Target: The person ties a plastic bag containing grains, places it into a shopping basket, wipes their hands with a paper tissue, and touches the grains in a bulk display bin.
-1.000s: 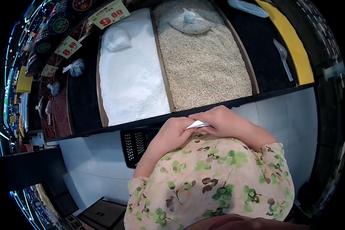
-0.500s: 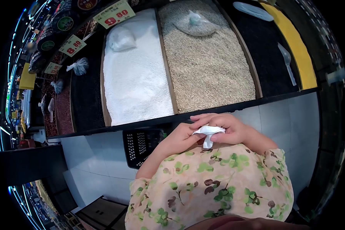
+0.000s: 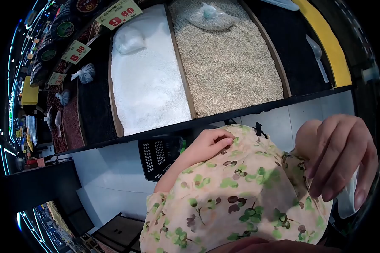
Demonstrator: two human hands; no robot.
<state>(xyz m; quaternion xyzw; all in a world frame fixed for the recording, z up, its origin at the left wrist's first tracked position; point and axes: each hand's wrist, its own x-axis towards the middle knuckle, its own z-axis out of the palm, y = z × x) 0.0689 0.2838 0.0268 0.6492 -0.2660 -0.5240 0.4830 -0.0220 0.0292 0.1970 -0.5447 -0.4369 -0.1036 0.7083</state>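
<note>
My right hand (image 3: 342,156) is raised at the right side, close to the camera. Its fingers are closed on a crumpled white tissue (image 3: 347,198), which hangs partly below the fingers. My left hand (image 3: 211,145) rests against the front of the floral shirt (image 3: 240,189), below the edge of the display counter. The left fingers are curled, with thumb and forefinger close together and nothing visible between them. Part of that hand is turned away from view.
In front, a counter holds a bin of white grain (image 3: 150,84) and a bin of beige grain (image 3: 228,67). Tied plastic bags, a clear scoop (image 3: 317,57) and price signs (image 3: 119,13) stand on it. A black basket (image 3: 158,156) sits below the counter.
The hands were together around the tissue at the belly. My right hand has moved off to the right and nearer the camera, taking the tissue. My left hand stays at the shirt.
</note>
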